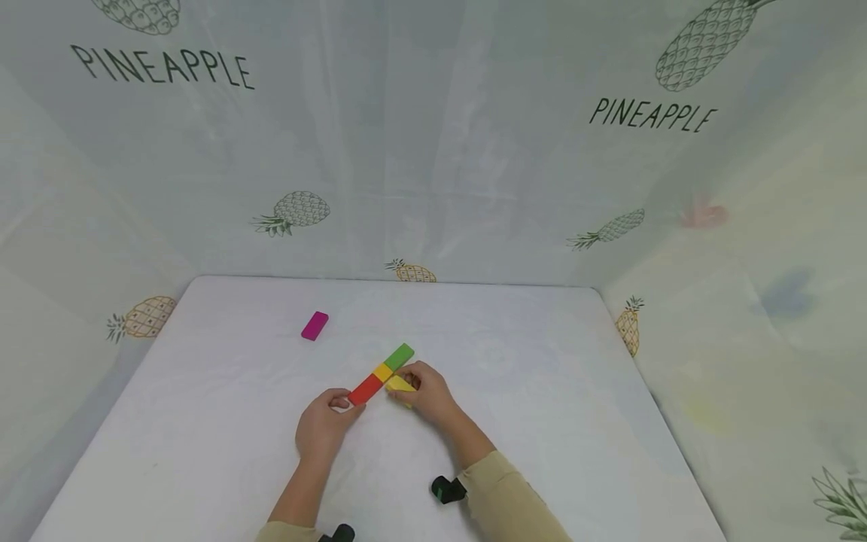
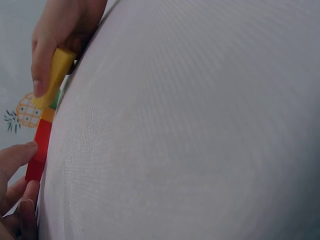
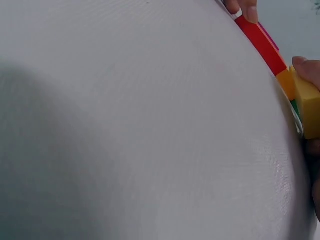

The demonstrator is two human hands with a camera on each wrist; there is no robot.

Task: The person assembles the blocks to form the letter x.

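A red block (image 1: 366, 390), a small orange-yellow block (image 1: 383, 372) and a green block (image 1: 399, 357) lie end to end in a slanting row on the white table. My left hand (image 1: 321, 429) holds the near end of the red block between thumb and fingers. Between the thumb and fingers of my right hand (image 1: 433, 395) is a yellow block (image 1: 401, 385), tilted, close beside the middle of the row. In the right wrist view, the yellow block (image 3: 307, 107) partly covers the green block (image 3: 294, 106).
A magenta block (image 1: 314, 326) lies apart, farther back and left on the white table (image 1: 542, 391). Behind the table hangs a pineapple-print cloth (image 1: 433, 150), which also runs along both sides. Black wrist devices (image 1: 448, 490) sit near the sleeve cuffs.
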